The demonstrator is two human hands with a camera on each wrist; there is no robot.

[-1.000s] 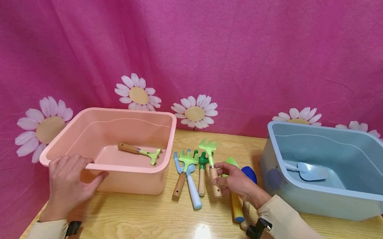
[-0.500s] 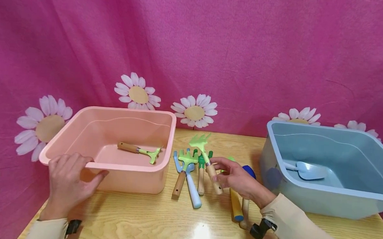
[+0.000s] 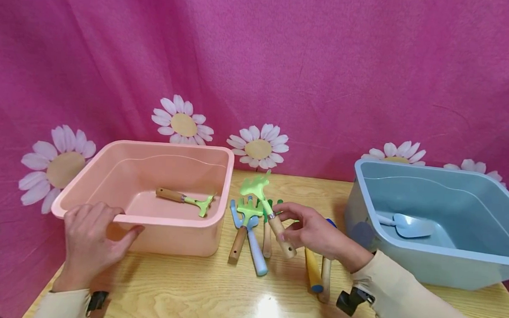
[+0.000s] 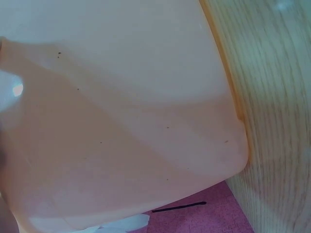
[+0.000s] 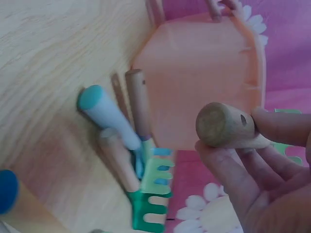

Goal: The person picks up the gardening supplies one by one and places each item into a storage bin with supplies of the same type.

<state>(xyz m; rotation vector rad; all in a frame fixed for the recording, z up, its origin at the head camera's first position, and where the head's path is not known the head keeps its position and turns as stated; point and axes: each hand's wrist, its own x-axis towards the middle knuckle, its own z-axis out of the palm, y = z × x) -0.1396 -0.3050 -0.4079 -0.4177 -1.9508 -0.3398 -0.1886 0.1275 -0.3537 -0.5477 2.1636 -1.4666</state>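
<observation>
No readable text, label, brand, number or sign in any view.

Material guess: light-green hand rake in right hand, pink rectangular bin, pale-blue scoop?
Light-green hand rake: handle probably matte wood, tan mottled end face; head evenly coloured, painted metal or plastic, can't tell.
Pink rectangular bin: likely satin plastic, smooth rounded rim.
Pale-blue scoop: glossy, bright highlight; coated metal or plastic, unclear.

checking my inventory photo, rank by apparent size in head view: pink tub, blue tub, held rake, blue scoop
1. Pink tub and blue tub, too alike to rank
2. Held rake
3. Blue scoop
</observation>
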